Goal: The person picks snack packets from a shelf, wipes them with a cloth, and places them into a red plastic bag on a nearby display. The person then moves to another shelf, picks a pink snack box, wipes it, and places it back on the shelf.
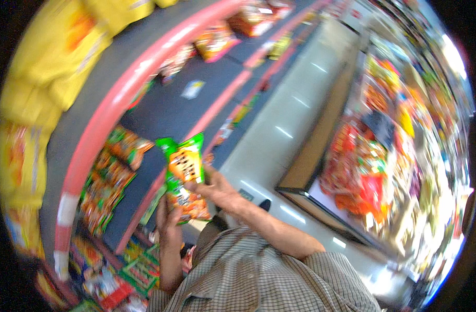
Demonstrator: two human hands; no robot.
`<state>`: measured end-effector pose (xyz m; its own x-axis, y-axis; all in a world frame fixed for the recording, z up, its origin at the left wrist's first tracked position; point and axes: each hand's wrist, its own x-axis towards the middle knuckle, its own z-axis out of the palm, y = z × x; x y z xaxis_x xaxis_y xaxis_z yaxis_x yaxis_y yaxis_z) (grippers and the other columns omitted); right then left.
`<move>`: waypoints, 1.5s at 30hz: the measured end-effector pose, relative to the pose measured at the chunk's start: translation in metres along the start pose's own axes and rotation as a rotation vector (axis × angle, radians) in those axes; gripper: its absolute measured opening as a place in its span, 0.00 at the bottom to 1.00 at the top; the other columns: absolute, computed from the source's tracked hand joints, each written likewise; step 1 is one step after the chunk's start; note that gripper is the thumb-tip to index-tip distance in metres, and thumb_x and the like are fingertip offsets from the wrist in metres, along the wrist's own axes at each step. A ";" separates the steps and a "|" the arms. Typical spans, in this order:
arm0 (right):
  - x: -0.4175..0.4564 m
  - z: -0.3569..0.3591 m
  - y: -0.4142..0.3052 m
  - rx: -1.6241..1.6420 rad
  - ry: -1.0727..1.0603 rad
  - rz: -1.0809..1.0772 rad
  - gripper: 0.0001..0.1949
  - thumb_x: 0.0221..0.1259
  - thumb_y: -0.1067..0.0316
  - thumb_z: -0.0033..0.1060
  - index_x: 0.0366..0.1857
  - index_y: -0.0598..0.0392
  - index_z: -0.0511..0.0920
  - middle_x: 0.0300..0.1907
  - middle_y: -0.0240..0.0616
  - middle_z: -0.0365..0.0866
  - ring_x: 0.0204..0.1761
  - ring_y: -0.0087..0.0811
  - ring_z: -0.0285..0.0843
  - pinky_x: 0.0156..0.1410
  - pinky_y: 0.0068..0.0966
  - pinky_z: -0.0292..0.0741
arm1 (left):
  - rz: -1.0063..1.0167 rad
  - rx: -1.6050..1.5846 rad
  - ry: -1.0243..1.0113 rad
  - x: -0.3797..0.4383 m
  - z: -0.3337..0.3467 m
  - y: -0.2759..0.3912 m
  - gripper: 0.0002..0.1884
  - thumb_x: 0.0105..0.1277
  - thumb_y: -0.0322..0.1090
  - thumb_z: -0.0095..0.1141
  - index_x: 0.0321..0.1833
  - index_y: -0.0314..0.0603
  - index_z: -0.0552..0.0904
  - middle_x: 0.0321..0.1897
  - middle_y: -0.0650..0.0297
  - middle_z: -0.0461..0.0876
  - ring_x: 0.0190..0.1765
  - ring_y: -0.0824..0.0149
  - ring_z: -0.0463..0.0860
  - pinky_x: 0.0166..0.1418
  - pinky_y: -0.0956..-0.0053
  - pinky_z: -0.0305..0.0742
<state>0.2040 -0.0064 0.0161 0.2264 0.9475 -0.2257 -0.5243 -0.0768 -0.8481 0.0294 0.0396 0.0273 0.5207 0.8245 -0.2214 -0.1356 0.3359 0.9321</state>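
Observation:
A green, orange and yellow snack bag (188, 167) is held upright in front of my chest, its printed face towards me. Along its right edge, my right hand (216, 187) grips it with the thumb across the front. My left hand (168, 214) supports the lower left edge, and its fingers are mostly hidden behind the bag. Just left of the bag, similar orange and green snack bags (105, 183) stand in a row on a dark shelf (160, 105) with a red front rail (105, 105).
Yellow packets (58, 58) line the upper shelf at the left. Other snack bags (216, 39) lie further along. Mixed packets (117, 284) fill the lower shelf. Across the shiny aisle floor (277, 128) stands a display bin (312, 195) heaped with colourful bagged goods (362, 167), partly blurred.

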 end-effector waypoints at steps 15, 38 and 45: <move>-0.169 -0.187 -0.057 0.293 0.902 -0.408 0.34 0.61 0.50 0.73 0.65 0.59 0.68 0.58 0.42 0.79 0.58 0.35 0.80 0.67 0.37 0.77 | -0.155 0.153 -0.469 0.015 0.126 -0.029 0.39 0.67 0.49 0.64 0.72 0.29 0.66 0.64 0.46 0.74 0.62 0.52 0.80 0.61 0.61 0.80; -0.337 -0.399 -0.005 0.413 1.640 -0.676 0.25 0.64 0.65 0.68 0.63 0.55 0.71 0.52 0.41 0.82 0.50 0.38 0.86 0.53 0.37 0.86 | -0.223 0.186 -0.338 0.008 0.146 -0.046 0.23 0.70 0.35 0.61 0.64 0.30 0.74 0.56 0.48 0.80 0.57 0.54 0.83 0.59 0.63 0.81; -0.353 -0.393 0.011 0.037 1.365 -0.461 0.07 0.69 0.62 0.61 0.45 0.51 0.78 0.31 0.34 0.76 0.32 0.34 0.76 0.39 0.34 0.79 | -0.255 0.237 -0.223 0.018 0.128 -0.033 0.21 0.70 0.35 0.61 0.63 0.31 0.76 0.57 0.51 0.82 0.59 0.56 0.83 0.62 0.62 0.79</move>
<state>0.4410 -0.4635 -0.1015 0.9614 -0.1483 -0.2317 -0.2047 0.1766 -0.9628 0.1512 -0.0146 0.0292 0.6859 0.6007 -0.4107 0.2056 0.3815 0.9012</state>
